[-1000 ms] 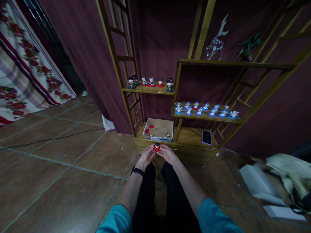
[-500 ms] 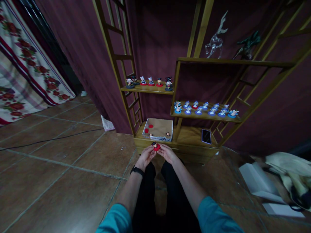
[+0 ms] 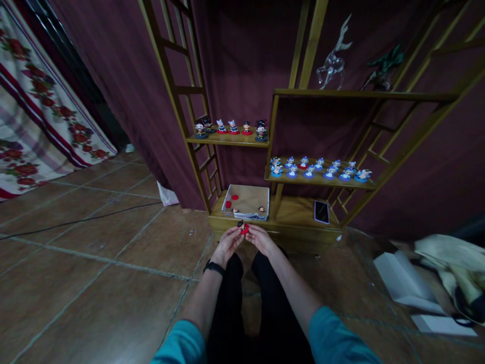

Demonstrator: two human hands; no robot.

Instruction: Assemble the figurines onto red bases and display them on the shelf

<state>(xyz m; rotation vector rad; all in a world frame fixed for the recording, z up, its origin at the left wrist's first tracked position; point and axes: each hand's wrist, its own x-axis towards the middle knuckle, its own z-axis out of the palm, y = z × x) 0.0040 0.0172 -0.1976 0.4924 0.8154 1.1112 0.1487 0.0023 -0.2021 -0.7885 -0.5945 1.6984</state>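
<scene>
Both hands hold a small figurine (image 3: 241, 227) with dark hair and a red round base, just in front of the cabinet's lower board. My left hand (image 3: 228, 243) pinches it from the left, and my right hand (image 3: 260, 238) grips the red base from the right. Fingers partly cover where the figure meets its base. Just beyond them lies an open shallow box (image 3: 248, 194). In the box are two red discs (image 3: 235, 197) at the left and two small dark-haired figure pieces (image 3: 261, 209) near its front edge.
Figurines (image 3: 233, 127) line the upper left shelf, and several blue-and-white ones (image 3: 308, 172) fill the middle right shelf. A phone (image 3: 322, 212) lies on the lower board. Higher up stand a clear deer ornament (image 3: 333, 63) and a dark statue (image 3: 382, 68). White boxes (image 3: 405, 283) lie on the floor at right.
The view has shifted slightly. Both hands stay on the figurine, almost in the same place; nothing else has visibly moved.
</scene>
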